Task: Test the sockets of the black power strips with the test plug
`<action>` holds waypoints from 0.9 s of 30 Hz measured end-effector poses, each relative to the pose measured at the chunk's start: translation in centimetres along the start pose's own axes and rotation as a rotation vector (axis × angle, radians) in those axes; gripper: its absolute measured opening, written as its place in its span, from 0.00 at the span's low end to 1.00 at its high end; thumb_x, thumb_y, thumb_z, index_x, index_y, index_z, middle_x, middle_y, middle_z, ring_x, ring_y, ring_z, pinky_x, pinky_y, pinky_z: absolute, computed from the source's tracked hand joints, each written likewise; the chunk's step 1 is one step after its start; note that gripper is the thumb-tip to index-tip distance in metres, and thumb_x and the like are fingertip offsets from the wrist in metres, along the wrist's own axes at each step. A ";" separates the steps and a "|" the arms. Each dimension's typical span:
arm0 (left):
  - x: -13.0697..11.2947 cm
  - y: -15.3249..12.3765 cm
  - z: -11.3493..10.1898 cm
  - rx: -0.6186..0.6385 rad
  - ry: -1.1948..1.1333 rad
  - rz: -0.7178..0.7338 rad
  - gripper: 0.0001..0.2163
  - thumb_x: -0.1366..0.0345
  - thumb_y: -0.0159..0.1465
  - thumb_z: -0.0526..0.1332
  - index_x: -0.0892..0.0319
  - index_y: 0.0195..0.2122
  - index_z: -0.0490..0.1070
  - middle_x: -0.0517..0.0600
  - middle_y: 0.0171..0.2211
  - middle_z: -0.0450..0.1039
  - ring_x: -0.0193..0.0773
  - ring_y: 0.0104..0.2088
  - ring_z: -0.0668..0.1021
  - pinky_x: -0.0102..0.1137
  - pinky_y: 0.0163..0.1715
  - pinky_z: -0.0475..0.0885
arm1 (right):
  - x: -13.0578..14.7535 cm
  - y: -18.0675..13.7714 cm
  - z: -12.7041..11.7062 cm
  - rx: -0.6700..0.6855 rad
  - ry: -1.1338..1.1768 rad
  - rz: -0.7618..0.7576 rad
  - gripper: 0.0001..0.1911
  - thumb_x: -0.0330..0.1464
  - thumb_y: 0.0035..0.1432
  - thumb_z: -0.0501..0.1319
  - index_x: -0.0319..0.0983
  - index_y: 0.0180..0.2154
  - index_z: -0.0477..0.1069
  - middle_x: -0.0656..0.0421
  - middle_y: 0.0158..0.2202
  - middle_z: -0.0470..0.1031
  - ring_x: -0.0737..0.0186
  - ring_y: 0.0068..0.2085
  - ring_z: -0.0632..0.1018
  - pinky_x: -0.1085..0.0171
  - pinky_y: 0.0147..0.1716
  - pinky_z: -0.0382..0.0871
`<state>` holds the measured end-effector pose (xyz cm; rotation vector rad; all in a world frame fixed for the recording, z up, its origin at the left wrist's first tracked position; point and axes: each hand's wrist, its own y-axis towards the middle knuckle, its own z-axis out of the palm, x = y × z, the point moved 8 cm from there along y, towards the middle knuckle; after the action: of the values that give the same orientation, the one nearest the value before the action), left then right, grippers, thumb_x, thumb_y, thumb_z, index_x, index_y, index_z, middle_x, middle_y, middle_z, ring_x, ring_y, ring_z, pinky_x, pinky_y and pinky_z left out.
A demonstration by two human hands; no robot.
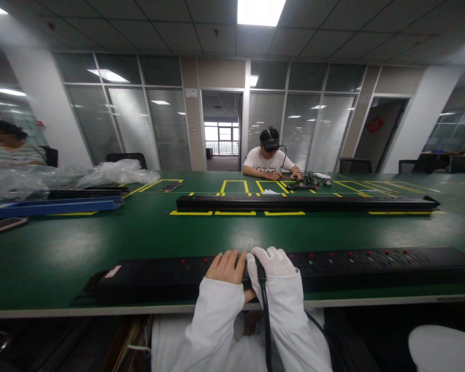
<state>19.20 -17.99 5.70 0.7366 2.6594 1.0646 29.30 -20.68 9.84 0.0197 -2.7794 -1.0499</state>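
Observation:
A long black power strip (147,279), with red indicator lights and a row of sockets, lies along the near edge of the green table. My left hand (227,266) is bare and closed over the strip's far edge, left of its middle. Right beside it, my right hand (273,263) wears a white glove with dotted grip and is closed on a black plug. The plug's head is hidden under the glove. Its ribbed neck and black cable (266,320) run down between my sleeves toward my lap.
Farther back lies a second black power strip (306,203) among yellow tape marks. Plastic wrap (116,172), a blue channel (58,207) and a phone (3,226) are at left. A person (269,157) works opposite beside tangled cables (313,180); another person (11,147) sits at far left.

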 end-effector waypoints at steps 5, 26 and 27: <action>0.0 0.0 -0.1 -0.007 0.004 -0.001 0.28 0.56 0.48 0.58 0.61 0.50 0.68 0.57 0.46 0.73 0.50 0.45 0.73 0.42 0.47 0.63 | 0.0 0.0 0.1 0.032 -0.017 0.019 0.14 0.42 0.61 0.48 0.47 0.35 0.70 0.62 0.32 0.68 0.67 0.35 0.67 0.65 0.30 0.46; -0.1 -0.1 -0.1 -0.032 0.008 0.001 0.29 0.55 0.47 0.59 0.62 0.50 0.69 0.57 0.45 0.73 0.51 0.44 0.73 0.42 0.46 0.63 | -0.2 -0.1 0.4 0.044 -0.027 0.032 0.14 0.43 0.61 0.46 0.49 0.36 0.68 0.63 0.32 0.67 0.67 0.36 0.66 0.66 0.30 0.45; 0.0 -0.1 -0.1 -0.032 0.008 0.001 0.29 0.55 0.47 0.59 0.62 0.50 0.69 0.57 0.45 0.73 0.51 0.44 0.73 0.42 0.46 0.63 | -0.2 -0.1 0.4 0.047 -0.027 0.034 0.14 0.43 0.61 0.46 0.49 0.36 0.68 0.63 0.32 0.67 0.67 0.36 0.66 0.65 0.30 0.44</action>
<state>19.18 -18.12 5.73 0.7288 2.6428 1.1096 29.42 -20.45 9.46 -0.0365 -2.8174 -0.9844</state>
